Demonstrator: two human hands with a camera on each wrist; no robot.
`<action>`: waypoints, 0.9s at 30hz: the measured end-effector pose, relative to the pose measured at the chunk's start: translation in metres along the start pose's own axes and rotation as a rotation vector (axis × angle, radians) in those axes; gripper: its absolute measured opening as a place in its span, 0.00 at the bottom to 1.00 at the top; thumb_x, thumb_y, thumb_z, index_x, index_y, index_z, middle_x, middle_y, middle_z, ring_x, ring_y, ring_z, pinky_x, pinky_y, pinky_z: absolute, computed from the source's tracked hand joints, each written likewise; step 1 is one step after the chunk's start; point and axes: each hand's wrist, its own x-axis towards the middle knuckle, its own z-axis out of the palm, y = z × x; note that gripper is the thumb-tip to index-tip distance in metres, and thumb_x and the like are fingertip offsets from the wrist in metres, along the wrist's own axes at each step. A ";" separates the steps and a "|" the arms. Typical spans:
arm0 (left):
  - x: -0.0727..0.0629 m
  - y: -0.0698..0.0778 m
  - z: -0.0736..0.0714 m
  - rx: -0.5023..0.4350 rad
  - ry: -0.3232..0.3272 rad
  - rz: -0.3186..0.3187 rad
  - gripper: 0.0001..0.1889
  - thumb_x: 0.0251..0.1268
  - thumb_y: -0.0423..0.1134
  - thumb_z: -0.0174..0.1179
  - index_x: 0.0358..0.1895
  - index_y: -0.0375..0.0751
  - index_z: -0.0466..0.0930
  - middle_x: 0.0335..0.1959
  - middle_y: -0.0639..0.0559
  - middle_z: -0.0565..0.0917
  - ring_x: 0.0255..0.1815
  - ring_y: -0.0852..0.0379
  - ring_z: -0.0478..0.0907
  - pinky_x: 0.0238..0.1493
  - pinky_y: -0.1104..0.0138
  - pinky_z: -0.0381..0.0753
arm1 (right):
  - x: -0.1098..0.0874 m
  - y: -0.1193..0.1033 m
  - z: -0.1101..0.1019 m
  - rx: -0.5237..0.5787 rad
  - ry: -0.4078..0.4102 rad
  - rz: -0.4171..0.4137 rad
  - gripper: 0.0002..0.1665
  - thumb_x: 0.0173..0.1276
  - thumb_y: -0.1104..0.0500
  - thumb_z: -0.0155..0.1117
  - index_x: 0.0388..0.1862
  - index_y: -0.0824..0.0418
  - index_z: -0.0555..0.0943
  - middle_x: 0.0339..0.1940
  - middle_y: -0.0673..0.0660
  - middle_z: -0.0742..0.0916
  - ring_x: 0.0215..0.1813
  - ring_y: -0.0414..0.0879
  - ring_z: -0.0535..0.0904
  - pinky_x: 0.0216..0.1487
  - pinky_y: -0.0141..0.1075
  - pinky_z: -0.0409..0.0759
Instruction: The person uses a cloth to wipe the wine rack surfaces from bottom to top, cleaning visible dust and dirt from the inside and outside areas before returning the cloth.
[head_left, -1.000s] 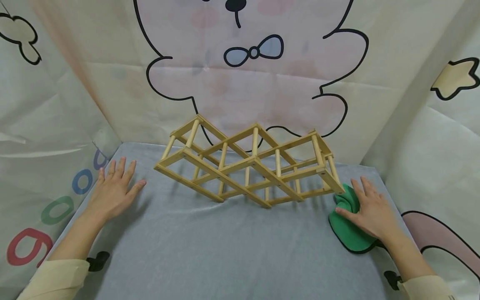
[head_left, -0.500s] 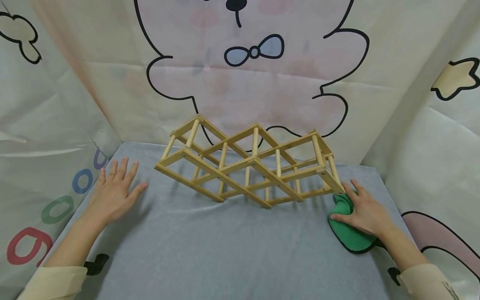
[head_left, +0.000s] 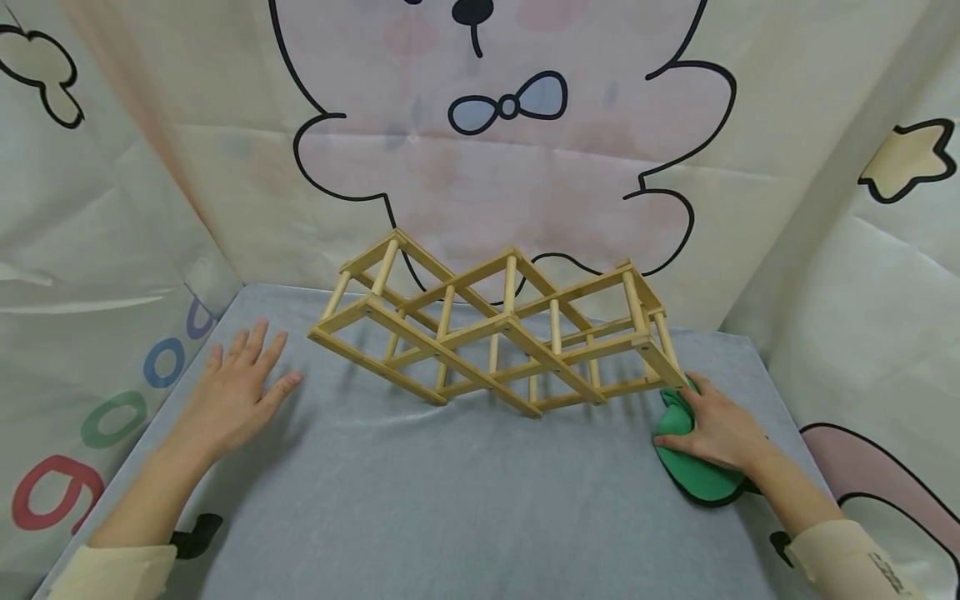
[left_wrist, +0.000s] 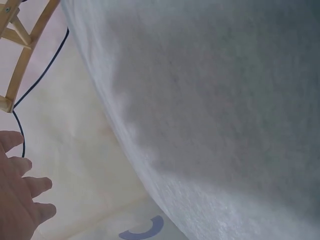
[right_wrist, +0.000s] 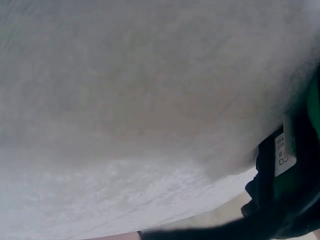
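A wooden lattice rack [head_left: 510, 325] of crossed slats and round dowels stands spread out at the back of the cloth-covered table. Off its left end my left hand [head_left: 228, 400] is held over the cloth, fingers spread and holding nothing; the left wrist view shows these fingers [left_wrist: 37, 186] and a corner of the rack [left_wrist: 22, 70]. At the rack's right end, my right hand [head_left: 723, 429] grips a green fabric item [head_left: 701, 479] with black edging, thumb on its left and fingers over its top. In the right wrist view the item's dark side carries a white label [right_wrist: 285, 155].
Grey-blue cloth [head_left: 450, 500] covers the table. Printed fabric walls [head_left: 225, 167] enclose it at the back and on both sides, the back one close behind the rack.
My right hand has moved left and closed its fingers on the green fabric item, which has shifted slightly left. My left hand has drifted a little right and nearer me. The rack stays put.
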 end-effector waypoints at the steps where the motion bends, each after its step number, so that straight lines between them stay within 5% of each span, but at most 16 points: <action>1: 0.000 0.001 0.000 -0.005 0.004 0.002 0.40 0.85 0.60 0.43 0.83 0.31 0.51 0.84 0.28 0.43 0.82 0.23 0.42 0.79 0.29 0.35 | 0.000 -0.001 0.000 0.002 -0.002 0.000 0.62 0.55 0.27 0.76 0.72 0.71 0.72 0.74 0.78 0.66 0.62 0.78 0.76 0.45 0.69 0.84; 10: -0.002 0.011 0.003 -0.052 0.122 0.076 0.39 0.84 0.55 0.51 0.83 0.32 0.52 0.84 0.29 0.50 0.82 0.28 0.50 0.82 0.34 0.41 | 0.002 -0.003 -0.001 0.035 0.032 -0.020 0.46 0.57 0.48 0.78 0.67 0.75 0.76 0.70 0.78 0.71 0.58 0.74 0.79 0.50 0.68 0.82; 20: 0.005 0.021 0.010 -0.091 0.276 0.191 0.39 0.81 0.50 0.58 0.83 0.33 0.55 0.83 0.33 0.56 0.79 0.29 0.58 0.81 0.40 0.55 | -0.005 -0.003 -0.006 0.111 0.095 -0.060 0.39 0.57 0.59 0.77 0.65 0.75 0.77 0.69 0.76 0.73 0.51 0.68 0.83 0.45 0.62 0.84; 27: 0.010 0.027 0.011 -0.136 0.340 0.228 0.38 0.81 0.50 0.58 0.83 0.35 0.57 0.83 0.37 0.57 0.79 0.31 0.60 0.81 0.41 0.57 | -0.022 -0.008 -0.015 0.128 0.225 -0.096 0.51 0.57 0.62 0.79 0.78 0.71 0.67 0.71 0.76 0.70 0.48 0.70 0.83 0.41 0.66 0.83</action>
